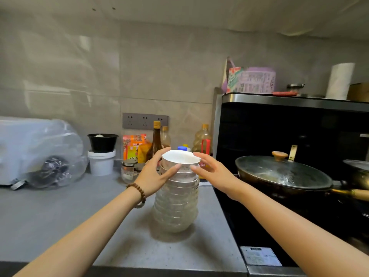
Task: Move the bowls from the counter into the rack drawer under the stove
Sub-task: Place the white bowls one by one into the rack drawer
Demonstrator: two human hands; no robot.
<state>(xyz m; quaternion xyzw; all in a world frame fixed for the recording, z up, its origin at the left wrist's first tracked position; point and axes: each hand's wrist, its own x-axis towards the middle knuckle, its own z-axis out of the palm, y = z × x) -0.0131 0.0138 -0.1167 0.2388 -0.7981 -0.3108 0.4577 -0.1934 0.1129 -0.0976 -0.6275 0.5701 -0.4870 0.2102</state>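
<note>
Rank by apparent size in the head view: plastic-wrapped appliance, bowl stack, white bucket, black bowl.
1. plastic-wrapped appliance
2. bowl stack, nearest the camera
3. white bucket and black bowl: nearly alike, unranked

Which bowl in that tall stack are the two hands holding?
The top bowl: the left hand and right hand pinch its sides at the rim. The other bowls sit nested beneath it on the counter.

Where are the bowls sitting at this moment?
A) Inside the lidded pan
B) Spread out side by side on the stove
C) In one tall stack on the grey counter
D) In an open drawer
C: the stack of bowls stands on the counter, just left of the stove, with the left hand and the right hand round its top bowl.
</note>
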